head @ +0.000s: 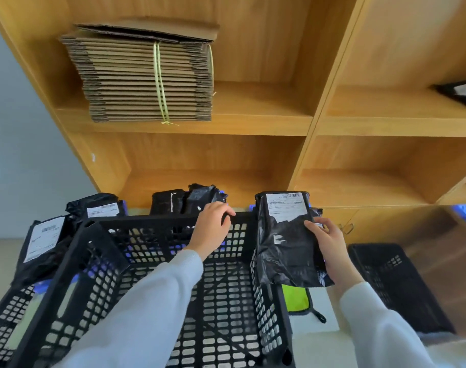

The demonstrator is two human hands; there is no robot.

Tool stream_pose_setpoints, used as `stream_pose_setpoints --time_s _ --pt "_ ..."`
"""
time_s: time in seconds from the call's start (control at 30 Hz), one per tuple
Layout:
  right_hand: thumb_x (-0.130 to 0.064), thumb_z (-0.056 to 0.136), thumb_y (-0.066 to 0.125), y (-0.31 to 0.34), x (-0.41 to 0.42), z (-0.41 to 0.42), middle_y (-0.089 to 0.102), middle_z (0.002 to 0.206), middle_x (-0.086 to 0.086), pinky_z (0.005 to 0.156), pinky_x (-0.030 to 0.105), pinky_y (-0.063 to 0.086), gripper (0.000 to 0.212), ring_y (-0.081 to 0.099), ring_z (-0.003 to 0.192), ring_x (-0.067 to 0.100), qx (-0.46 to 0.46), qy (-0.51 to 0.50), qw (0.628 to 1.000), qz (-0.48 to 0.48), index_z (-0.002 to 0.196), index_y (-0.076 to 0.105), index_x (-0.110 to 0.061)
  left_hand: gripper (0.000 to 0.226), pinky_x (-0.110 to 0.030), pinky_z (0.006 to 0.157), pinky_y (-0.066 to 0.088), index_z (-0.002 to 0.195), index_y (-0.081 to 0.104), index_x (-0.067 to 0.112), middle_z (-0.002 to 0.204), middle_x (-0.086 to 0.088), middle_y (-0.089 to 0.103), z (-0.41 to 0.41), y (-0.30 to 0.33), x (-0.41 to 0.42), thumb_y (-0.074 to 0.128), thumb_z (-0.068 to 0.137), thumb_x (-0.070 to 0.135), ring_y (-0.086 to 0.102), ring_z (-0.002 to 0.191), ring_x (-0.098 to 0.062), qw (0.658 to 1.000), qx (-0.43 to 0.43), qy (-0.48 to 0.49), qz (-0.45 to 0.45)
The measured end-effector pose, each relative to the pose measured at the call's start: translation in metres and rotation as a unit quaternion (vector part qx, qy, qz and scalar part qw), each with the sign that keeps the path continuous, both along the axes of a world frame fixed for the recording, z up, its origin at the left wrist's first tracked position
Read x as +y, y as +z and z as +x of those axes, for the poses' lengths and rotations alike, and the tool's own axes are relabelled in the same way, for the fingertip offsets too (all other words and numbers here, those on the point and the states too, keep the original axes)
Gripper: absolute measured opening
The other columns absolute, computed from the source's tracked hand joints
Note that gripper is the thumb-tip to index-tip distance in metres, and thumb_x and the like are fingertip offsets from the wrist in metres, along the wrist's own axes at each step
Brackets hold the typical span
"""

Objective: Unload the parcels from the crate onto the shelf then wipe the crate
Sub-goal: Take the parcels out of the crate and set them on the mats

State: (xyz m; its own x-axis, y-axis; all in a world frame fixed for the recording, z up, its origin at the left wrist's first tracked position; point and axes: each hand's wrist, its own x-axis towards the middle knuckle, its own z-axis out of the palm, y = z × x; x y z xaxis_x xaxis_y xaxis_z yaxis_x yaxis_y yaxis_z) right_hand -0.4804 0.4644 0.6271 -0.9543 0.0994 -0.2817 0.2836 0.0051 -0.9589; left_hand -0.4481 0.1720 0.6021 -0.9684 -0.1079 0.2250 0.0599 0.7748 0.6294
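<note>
A black lattice crate [157, 261] stands in front of me with nothing visible inside it. My left hand [213, 227] grips its far rim, fingers curled over the edge. My right hand [330, 248] holds a black parcel [285, 240] with a white label upright just right of the crate. More black parcels lie beyond and beside the crate: one behind the far rim [189, 199], two at the left [96, 207] [44, 243]. A lime-green cloth [296, 298] lies under the held parcel, right of the crate.
A wooden shelf unit [306, 123] rises behind. A tied stack of flattened cardboard [147, 75] fills its upper left compartment; a dark item [460, 92] sits upper right. Another black crate [396, 282] lies at the right, one more at the lower left [6, 314].
</note>
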Motion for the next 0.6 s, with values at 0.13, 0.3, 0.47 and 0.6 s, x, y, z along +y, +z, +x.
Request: stream_pose_setpoints --time_s 0.13,0.3,0.47,0.6 --pt "-0.02 0.09 0.076 -0.012 0.033 -0.033 0.078 0.087 0.009 0.071 0.038 0.06 0.017 0.074 0.076 0.026 -0.021 -0.003 1.0 -0.003 0.102 0.065 -0.015 0.024 -0.036 0.104 0.037 0.123 0.062 0.022 0.128 0.007 0.062 -0.032 -0.008 0.03 0.055 0.1 0.021 0.047 0.13 -0.016 0.999 -0.045 0.023 -0.012" --pt "-0.019 0.09 0.076 -0.035 0.055 -0.074 0.076 0.088 0.012 0.071 0.038 0.059 0.016 0.073 0.079 0.028 -0.053 0.015 0.998 -0.003 0.099 0.063 -0.016 0.022 -0.037 0.103 0.032 0.113 0.063 0.028 0.093 0.016 0.064 -0.052 -0.031 0.058 0.044 0.104 0.035 0.059 0.106 -0.013 0.99 -0.053 0.116 -0.062" --pt "-0.017 0.09 0.076 -0.069 0.058 -0.112 0.072 0.098 0.016 0.076 0.042 0.061 0.023 0.071 0.081 0.027 -0.096 0.028 0.995 0.004 0.099 0.055 -0.014 0.017 -0.038 0.089 0.038 0.093 0.068 0.028 0.097 0.015 0.068 -0.051 -0.051 0.062 0.053 0.102 0.028 0.062 0.097 -0.017 0.963 0.015 0.133 -0.236" --pt "-0.012 0.093 0.072 -0.101 0.048 -0.139 0.064 0.084 0.011 0.044 0.018 0.048 0.024 0.064 0.054 0.005 -0.115 0.04 0.991 0.05 0.103 0.05 -0.01 0.029 -0.036 0.088 0.035 0.105 0.069 0.032 0.109 0.017 0.067 -0.051 -0.055 0.059 0.04 0.105 0.032 0.059 0.1 -0.014 0.956 0.021 0.115 -0.269"
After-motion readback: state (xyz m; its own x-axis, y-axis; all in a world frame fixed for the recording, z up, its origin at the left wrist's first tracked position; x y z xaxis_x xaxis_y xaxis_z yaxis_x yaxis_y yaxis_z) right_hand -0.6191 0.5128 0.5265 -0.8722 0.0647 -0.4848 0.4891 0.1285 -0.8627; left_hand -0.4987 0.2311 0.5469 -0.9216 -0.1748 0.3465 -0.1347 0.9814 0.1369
